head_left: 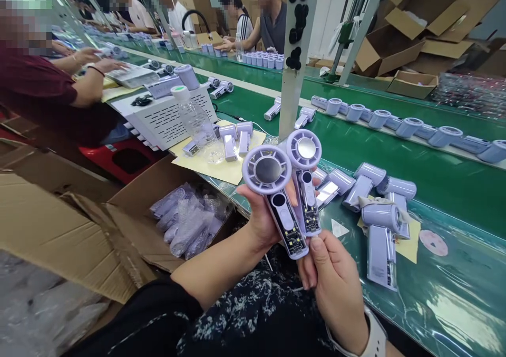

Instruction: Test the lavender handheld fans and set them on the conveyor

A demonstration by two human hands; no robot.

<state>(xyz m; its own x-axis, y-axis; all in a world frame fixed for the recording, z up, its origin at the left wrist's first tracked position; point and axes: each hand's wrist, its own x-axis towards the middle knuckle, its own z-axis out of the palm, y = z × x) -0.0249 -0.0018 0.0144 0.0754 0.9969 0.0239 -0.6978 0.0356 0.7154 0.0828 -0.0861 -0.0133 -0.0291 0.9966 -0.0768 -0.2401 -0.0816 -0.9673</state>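
Two lilac handheld fans are held up side by side, round heads at the top and circuit boards bare in their handles. My left hand is closed around both from the left, gripping the nearer fan and the farther fan. At the lower handle ends, my right hand is closed, its thumb against the bottom of the farther fan. Some of its fingers are hidden behind the handles. Just right of the fans, several similar fans lie on the green bench.
An open carton of bagged lilac parts stands at lower left. A metal post rises from the bench beyond my hands. A clear bottle and a white perforated box stand left. Fans line the conveyor. Co-workers sit along it.
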